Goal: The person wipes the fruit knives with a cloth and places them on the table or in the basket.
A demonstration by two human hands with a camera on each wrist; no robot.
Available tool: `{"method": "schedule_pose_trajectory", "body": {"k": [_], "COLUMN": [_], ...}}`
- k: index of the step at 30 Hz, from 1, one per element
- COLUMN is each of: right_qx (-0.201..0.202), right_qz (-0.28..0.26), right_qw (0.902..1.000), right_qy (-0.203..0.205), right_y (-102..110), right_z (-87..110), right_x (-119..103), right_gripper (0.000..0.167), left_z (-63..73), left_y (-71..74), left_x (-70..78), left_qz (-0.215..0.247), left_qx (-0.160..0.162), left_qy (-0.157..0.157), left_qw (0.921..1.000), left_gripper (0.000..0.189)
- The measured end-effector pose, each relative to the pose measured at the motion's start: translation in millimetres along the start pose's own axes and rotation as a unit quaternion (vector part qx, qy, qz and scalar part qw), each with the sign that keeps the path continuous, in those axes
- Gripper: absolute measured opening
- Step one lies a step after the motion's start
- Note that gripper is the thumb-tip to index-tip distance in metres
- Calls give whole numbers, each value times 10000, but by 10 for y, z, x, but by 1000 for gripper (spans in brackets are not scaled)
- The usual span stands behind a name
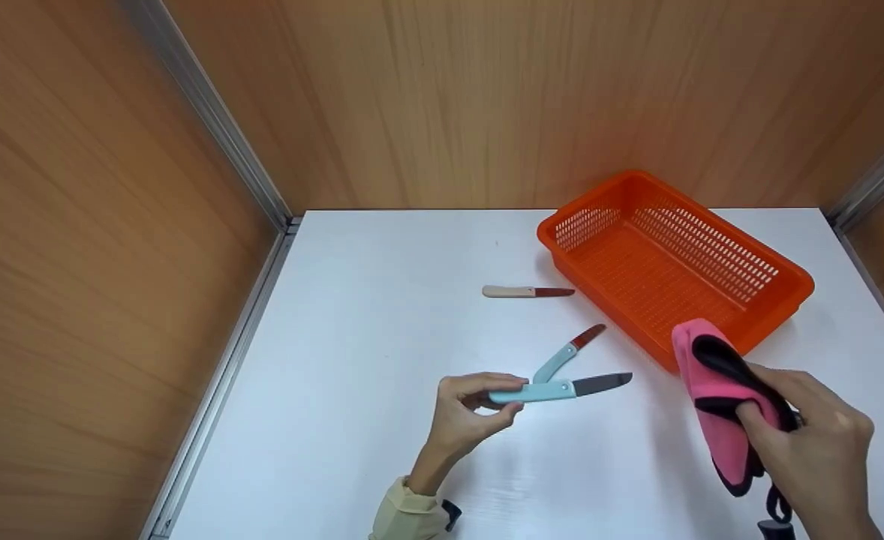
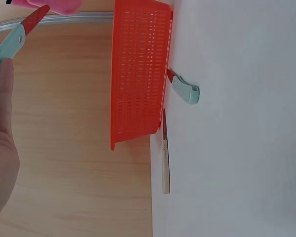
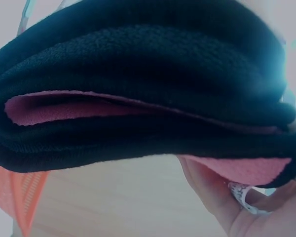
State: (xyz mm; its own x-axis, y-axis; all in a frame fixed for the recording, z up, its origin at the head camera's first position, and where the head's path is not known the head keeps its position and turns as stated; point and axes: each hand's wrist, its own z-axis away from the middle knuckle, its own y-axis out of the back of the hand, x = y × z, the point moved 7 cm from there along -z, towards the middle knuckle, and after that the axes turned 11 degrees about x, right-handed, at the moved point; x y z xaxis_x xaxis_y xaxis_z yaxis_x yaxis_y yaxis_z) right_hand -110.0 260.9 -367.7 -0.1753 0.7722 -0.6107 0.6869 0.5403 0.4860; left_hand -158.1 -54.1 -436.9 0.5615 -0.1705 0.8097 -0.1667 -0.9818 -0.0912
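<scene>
This looks like a test booth, with wood-grain panels and metal framing around a white table.

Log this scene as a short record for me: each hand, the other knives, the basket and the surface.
Left hand: holds light-blue-handled knife by the handle
Right hand: grips folded pink cloth with black edging
Other knives: beige-handled knife and second light-blue-handled knife, both with reddish blades, on the table
Basket: orange, upright, perforated sides
Surface: white table
</scene>
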Motion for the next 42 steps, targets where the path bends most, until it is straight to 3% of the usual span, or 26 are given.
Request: {"method": "schedule_pose_trajectory", "body": {"k": [10,23,29,42], "right_qx": [-69,-278,-357,-766], "right_qz": [-503,-739,-869,-357], "right_qw": [9971,9893,9871,9789], "right_qy": [559,1223,1298,1862], "right_y": [-58,-152,-205,-324], "right_z": [-3,38,74,161], "right_x": [-181,-399,-483,-547], "right_gripper": [44,51,52,50], "left_z": [-10,-24,-26,-42], "left_y": [-37,-120,-180,-243], "left_x": [27,65,72,96], "left_qz": [-14,131,339,467], "left_qx": [-92,-331,-445,-508], "left_qy": [77,115,165,169], "left_qw": [9999,9993,9983,9975], "left_gripper": [24,21,22,21]}}
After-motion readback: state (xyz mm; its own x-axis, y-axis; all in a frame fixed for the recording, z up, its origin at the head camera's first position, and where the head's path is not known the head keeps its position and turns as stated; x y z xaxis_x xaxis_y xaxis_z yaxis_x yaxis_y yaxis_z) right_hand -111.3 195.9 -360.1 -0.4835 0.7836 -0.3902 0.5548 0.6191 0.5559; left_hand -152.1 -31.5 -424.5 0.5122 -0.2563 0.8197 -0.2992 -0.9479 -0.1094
